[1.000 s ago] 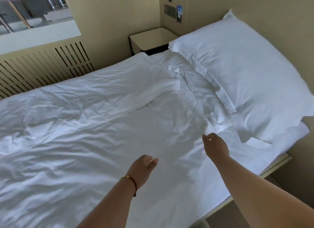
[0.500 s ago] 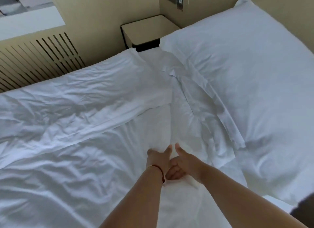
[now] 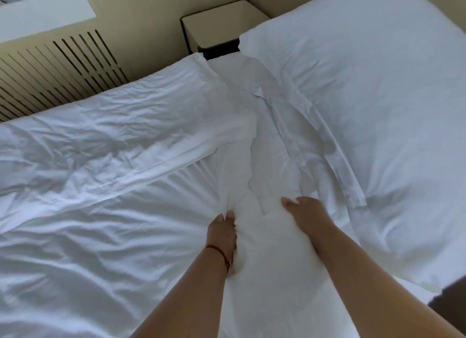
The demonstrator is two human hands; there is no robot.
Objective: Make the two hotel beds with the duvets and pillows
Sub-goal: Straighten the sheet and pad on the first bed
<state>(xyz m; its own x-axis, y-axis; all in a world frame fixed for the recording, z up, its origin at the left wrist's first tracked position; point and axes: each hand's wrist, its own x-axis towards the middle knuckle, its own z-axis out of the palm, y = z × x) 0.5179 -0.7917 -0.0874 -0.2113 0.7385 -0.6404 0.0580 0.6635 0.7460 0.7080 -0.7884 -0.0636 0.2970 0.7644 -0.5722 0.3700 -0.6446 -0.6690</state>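
Both forearms reach over the bed (image 3: 252,312). The left hand (image 3: 223,233), a red cord at its wrist, bunches a fold of the white duvet (image 3: 100,211) in curled fingers. The right hand (image 3: 306,215) grips the duvet too, its fingers hidden in cloth. Beyond, the duvet's turned-back edge lies rumpled; a white pillow (image 3: 378,98) rests at right. Farther off stand a nightstand (image 3: 222,22), slatted radiator cover (image 3: 58,70) and beige wall.

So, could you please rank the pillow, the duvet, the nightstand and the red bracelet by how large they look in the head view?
1. duvet
2. pillow
3. nightstand, partly hidden and farther away, so unsure
4. red bracelet
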